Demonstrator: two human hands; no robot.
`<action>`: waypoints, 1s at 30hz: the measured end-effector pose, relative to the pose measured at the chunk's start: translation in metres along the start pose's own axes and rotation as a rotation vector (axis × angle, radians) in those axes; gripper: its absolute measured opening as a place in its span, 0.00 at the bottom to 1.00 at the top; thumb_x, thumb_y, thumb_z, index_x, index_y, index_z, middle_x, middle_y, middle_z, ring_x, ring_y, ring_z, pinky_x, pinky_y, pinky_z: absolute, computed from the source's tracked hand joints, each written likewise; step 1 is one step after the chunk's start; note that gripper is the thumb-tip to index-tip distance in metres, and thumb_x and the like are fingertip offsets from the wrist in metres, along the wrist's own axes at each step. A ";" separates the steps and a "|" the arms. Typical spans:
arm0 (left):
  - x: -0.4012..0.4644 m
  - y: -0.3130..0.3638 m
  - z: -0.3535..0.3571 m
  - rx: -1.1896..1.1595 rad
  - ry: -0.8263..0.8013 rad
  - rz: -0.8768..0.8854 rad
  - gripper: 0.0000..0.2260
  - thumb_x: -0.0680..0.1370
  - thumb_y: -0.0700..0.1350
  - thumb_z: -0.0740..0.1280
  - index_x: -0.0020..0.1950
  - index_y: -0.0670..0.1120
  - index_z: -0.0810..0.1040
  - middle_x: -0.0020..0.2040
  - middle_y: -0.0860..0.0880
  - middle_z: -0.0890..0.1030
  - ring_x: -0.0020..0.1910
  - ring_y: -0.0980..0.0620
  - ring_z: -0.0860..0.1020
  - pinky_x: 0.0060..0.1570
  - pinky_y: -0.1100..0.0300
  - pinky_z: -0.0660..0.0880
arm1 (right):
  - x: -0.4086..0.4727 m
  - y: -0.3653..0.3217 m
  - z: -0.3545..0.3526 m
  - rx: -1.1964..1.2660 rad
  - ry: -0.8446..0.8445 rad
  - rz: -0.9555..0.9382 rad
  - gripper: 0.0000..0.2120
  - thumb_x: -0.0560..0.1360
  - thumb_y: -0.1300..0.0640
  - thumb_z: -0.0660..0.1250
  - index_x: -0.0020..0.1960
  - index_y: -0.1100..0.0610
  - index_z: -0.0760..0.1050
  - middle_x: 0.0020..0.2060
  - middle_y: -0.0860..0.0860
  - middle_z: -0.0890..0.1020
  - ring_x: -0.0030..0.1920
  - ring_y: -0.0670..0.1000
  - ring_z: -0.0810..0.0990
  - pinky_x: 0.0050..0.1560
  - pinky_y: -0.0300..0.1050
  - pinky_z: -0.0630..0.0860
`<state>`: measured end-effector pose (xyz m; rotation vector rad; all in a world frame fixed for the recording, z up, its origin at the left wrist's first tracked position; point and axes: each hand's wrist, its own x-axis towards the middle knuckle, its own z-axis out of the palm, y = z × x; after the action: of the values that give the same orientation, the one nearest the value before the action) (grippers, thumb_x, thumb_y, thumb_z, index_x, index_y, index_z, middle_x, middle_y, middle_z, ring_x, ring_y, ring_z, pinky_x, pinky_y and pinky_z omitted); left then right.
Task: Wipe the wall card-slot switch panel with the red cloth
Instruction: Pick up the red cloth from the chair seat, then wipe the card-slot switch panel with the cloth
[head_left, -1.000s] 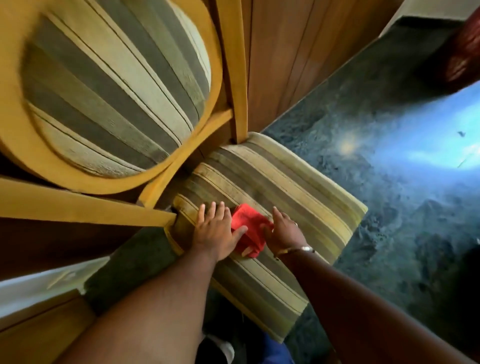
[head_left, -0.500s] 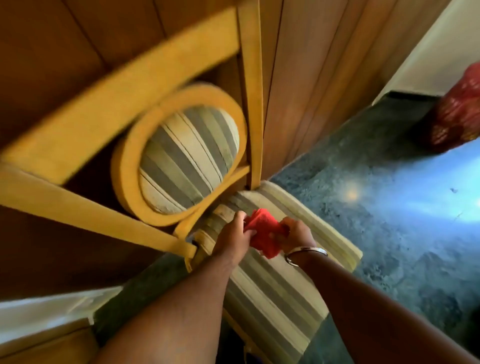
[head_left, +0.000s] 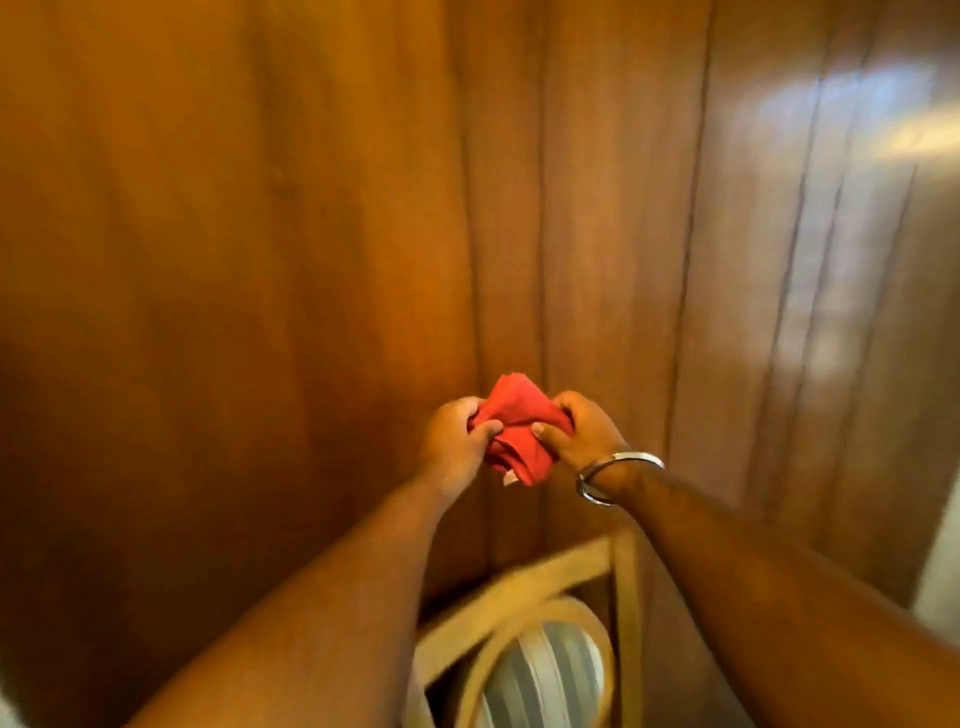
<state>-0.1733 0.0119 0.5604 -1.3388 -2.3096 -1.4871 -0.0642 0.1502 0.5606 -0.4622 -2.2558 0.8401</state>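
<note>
Both arms reach forward from the bottom of the view, and the two hands meet at about the middle of the frame with the red cloth (head_left: 514, 431) bunched between them. The left hand (head_left: 453, 446) is closed on the cloth's left side, thumb pressed over the top of the fabric and the other fingers curled under and behind it. The right hand (head_left: 581, 434) is closed in the same way on the right side, its thumb lying across the front of the cloth. A silver bangle (head_left: 615, 475) circles the right wrist. The cloth is crumpled into loose folds; one peak stands up above the knuckles and a corner hangs down below the hands, where a small pale patch shows, perhaps a label, though the blur makes it hard to tell.

Behind the hands stands a wood-panelled wall (head_left: 260, 234), its vertical boards and grooves running the full height of the view, with a pale sheen of reflected light on the boards at the upper right. The cloth is held up in front of this wall, apart from it. Below the hands, at the bottom edge, the wooden chair back (head_left: 626, 597) shows, with an oval striped cushion (head_left: 545, 675) set in its frame.
</note>
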 end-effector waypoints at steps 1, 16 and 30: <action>0.005 0.003 -0.036 0.011 0.047 0.021 0.06 0.75 0.39 0.70 0.51 0.40 0.82 0.47 0.43 0.84 0.44 0.47 0.80 0.42 0.56 0.70 | 0.013 -0.031 0.006 0.020 -0.012 -0.068 0.10 0.69 0.57 0.70 0.46 0.60 0.73 0.37 0.54 0.76 0.37 0.51 0.72 0.35 0.42 0.64; -0.122 -0.048 -0.477 -0.137 0.556 0.024 0.04 0.76 0.38 0.69 0.48 0.45 0.84 0.39 0.48 0.86 0.37 0.53 0.82 0.40 0.58 0.80 | 0.033 -0.438 0.211 0.145 -0.334 -0.810 0.33 0.70 0.58 0.65 0.70 0.47 0.53 0.59 0.59 0.73 0.57 0.57 0.75 0.59 0.52 0.71; -0.148 -0.118 -0.518 -0.294 0.581 0.077 0.12 0.72 0.54 0.71 0.52 0.52 0.83 0.46 0.49 0.86 0.49 0.49 0.85 0.45 0.59 0.81 | -0.016 -0.472 0.308 -0.127 -0.216 -0.837 0.44 0.64 0.28 0.56 0.71 0.42 0.39 0.60 0.51 0.66 0.51 0.51 0.73 0.43 0.42 0.79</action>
<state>-0.3524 -0.4967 0.6768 -0.8625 -1.7113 -1.9247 -0.3104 -0.3371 0.7003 0.5294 -2.3781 0.3141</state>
